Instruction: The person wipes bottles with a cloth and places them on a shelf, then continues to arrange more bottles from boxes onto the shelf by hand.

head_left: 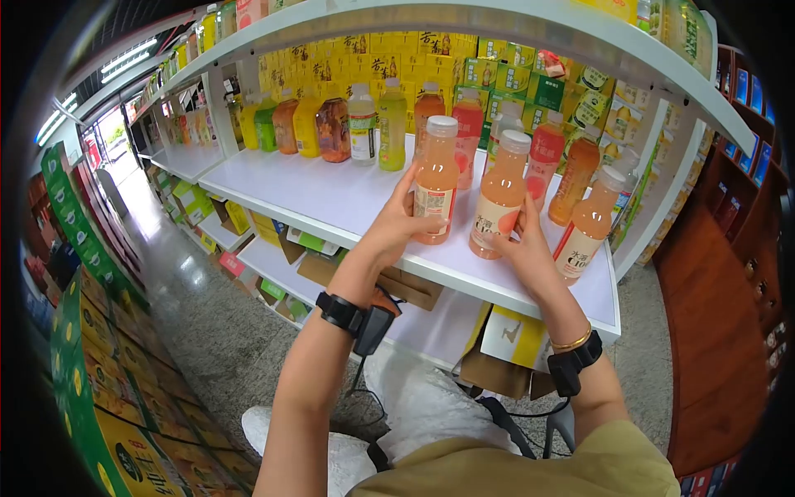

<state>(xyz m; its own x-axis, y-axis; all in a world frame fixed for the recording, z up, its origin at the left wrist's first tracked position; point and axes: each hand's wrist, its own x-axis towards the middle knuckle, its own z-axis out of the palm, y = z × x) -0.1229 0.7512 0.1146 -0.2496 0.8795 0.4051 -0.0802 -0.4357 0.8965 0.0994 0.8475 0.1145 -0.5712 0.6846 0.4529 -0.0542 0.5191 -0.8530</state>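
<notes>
On the white shelf (331,199), my left hand (402,219) is wrapped round a pinkish-orange drink bottle (436,178) with a white cap. My right hand (524,240) grips a similar drink bottle (498,195), labelled C100, from its right side. Both bottles stand upright near the shelf's front edge, a small gap between them. A third bottle of the same kind (590,224) stands to the right of my right hand. Directly behind are pink bottles (466,137) and an amber bottle (574,182).
A row of mixed drink bottles (334,131) lines the back left of the shelf, before stacked yellow boxes (348,62). An upper shelf (464,18) arches overhead. Cartons (505,352) sit on the level below. Green and yellow cartons (108,373) are stacked at left.
</notes>
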